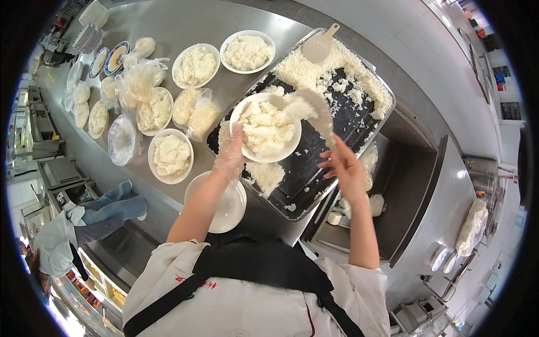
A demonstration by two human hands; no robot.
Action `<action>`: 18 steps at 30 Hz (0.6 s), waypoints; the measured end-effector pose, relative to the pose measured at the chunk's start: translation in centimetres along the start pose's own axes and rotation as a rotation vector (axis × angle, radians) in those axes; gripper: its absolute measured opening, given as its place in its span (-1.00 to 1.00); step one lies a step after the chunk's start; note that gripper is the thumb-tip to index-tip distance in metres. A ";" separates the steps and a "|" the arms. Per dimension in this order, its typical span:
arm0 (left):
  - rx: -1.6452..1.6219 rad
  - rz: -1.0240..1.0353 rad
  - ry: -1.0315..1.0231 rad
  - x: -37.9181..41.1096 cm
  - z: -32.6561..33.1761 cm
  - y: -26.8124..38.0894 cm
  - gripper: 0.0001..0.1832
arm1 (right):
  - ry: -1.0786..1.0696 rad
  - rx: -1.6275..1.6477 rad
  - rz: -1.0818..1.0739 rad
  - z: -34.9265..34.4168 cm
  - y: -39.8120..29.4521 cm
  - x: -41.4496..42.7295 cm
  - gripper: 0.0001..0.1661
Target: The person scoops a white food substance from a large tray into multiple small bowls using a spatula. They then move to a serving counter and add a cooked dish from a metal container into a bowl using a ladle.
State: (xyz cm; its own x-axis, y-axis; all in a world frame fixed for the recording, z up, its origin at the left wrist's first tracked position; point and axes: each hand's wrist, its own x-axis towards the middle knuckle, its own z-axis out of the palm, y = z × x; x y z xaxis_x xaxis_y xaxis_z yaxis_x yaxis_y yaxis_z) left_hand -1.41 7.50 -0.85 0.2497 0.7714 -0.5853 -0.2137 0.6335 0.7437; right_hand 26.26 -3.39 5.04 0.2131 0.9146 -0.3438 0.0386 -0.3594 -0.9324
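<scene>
My left hand (230, 152), in a clear plastic glove, grips the near-left rim of a white bowl (296, 141) heaped with cooked rice (267, 128). The bowl is held above a dark rectangular tray (307, 168). In my bare right hand (344, 168) is the handle of a rice paddle (321, 113), slightly blurred. Its blade carries a clump of rice at the bowl's right rim. More rice (358, 71) lies along the tray's far side, with loose grains across the bottom. A second paddle (318, 47) rests on that rice.
Several rice-filled bowls (172, 177) stand on the steel counter (177, 21) to the left, among plastic bags of food (198, 111). Empty white bowls (229, 215) sit by my left forearm. A steel sink (404, 177) lies to the right. Another person (59, 248) stands beyond the counter.
</scene>
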 end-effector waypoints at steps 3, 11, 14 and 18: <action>-0.067 -0.059 -0.054 1.2 0.0 -1.2 -0.09 | 0.080 -0.763 -0.472 3.1 0.8 -1.2 -0.19; -0.149 -0.031 -0.048 0.2 -0.2 3.4 -0.32 | 0.127 -0.942 -0.438 7.2 0.2 -3.0 -0.09; -0.158 0.016 0.015 1.8 -3.0 5.0 -0.34 | 0.159 -0.664 -0.508 7.5 -2.0 -2.6 -0.19; -0.141 0.115 0.058 6.2 -6.8 12.2 -0.30 | 0.304 -0.470 -0.472 6.7 -1.2 -3.1 -0.31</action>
State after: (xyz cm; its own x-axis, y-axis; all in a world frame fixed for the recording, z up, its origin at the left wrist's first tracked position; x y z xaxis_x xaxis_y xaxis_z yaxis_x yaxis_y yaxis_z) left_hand -8.91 20.41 2.40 0.1624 0.8386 -0.5200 -0.3691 0.5404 0.7561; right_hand 18.97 -4.57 6.48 0.3293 0.9245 0.1922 0.5933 -0.0442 -0.8038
